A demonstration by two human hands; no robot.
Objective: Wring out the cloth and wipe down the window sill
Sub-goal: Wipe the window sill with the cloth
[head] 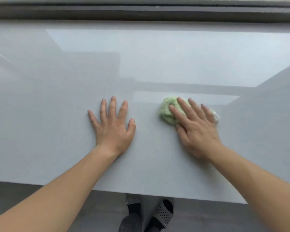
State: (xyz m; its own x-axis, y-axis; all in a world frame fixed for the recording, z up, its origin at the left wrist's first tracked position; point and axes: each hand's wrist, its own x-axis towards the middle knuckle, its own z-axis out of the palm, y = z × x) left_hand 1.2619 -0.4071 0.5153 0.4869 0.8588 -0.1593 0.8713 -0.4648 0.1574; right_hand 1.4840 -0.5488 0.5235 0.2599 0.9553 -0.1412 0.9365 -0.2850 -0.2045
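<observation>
A wide, glossy pale-grey window sill (57, 97) fills the view. A bunched light-green cloth (167, 112) lies on it right of centre. My right hand (195, 129) presses flat on top of the cloth, fingers spread and pointing up-left, and covers most of it; a whitish edge of cloth shows past the little finger. My left hand (113, 126) rests flat on the bare sill about a hand's width to the left of the cloth, palm down, fingers apart, holding nothing.
A dark window frame (141, 12) runs along the far edge of the sill. The sill's near edge (141, 194) overhangs a dark floor, where my feet in grey perforated slippers (162, 215) stand.
</observation>
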